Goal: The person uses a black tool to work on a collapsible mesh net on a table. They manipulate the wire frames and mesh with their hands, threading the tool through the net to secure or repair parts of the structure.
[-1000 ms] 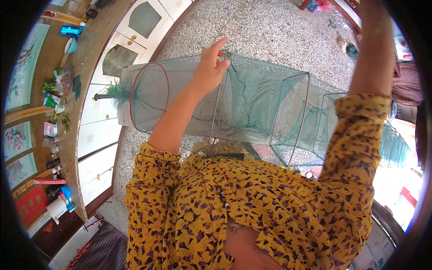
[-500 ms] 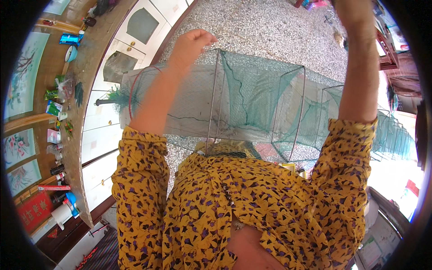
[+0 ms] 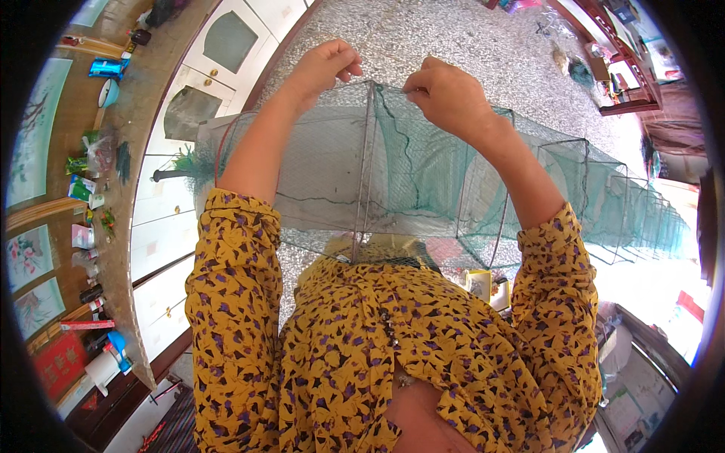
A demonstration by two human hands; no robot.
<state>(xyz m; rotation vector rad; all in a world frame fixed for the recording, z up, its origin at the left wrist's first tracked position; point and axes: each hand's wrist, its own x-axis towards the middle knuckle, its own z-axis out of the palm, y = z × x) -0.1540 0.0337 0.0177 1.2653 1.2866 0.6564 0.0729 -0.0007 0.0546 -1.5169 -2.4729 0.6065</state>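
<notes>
A long green mesh trap (image 3: 423, 174) with square metal frames stretches across in front of me, out to the bright right side. A red ring and a tuft of gathered green netting (image 3: 185, 162) mark its left end, partly behind my forearm. My left hand (image 3: 328, 66) is raised just above the trap's upper edge, its fingers curled; whether something thin is between them I cannot make out. My right hand (image 3: 445, 94) is close to it on the right, pinched over the mesh near a frame corner (image 3: 374, 84); what it holds is too small to make out.
The speckled floor (image 3: 408, 34) lies beyond the trap. White cabinets (image 3: 166, 226) with a cluttered counter (image 3: 136, 121) run along the left. A wooden shelf unit (image 3: 627, 68) with assorted items stands at the upper right, and a yellow box (image 3: 483, 283) sits below the trap.
My right hand has come down and leftward from the upper right to beside my left hand. My left hand has risen and moved left, its fingers now more curled.
</notes>
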